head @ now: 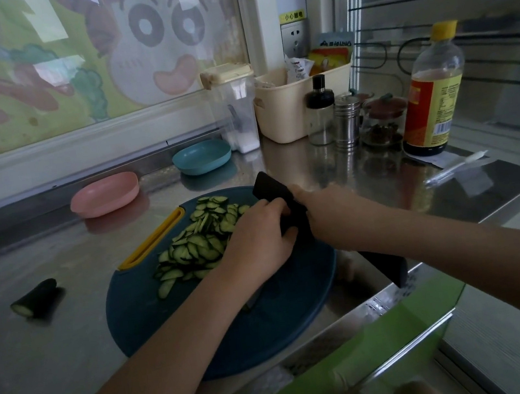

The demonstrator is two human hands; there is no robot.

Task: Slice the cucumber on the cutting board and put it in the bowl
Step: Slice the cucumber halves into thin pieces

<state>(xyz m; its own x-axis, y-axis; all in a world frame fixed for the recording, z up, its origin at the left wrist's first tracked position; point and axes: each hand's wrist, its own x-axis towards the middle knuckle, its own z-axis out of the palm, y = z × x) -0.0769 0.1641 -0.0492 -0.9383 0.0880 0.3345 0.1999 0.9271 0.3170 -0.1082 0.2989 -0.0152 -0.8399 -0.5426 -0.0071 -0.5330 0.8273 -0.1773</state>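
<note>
A round blue cutting board (272, 324) with a yellow handle lies on the steel counter. A pile of thin cucumber slices (197, 240) covers its far half. My left hand (254, 235) is cupped at the pile's right edge, fingertips and thumb against the black knife (272, 188). My right hand (322, 214) grips that knife; the blade stands up between my hands and the handle end shows below my wrist. A cucumber end piece (34, 299) lies on the counter left of the board. A pink bowl (105, 194) and a blue bowl (201, 156) stand empty behind the board.
At the back right stand a clear salt container (236, 112), a cream basket (298, 105) of packets, a small dark-capped bottle (320, 112), a metal shaker (347, 121), a spice jar (383, 122) and a large sauce bottle (432, 91). The counter's front edge runs just below the board.
</note>
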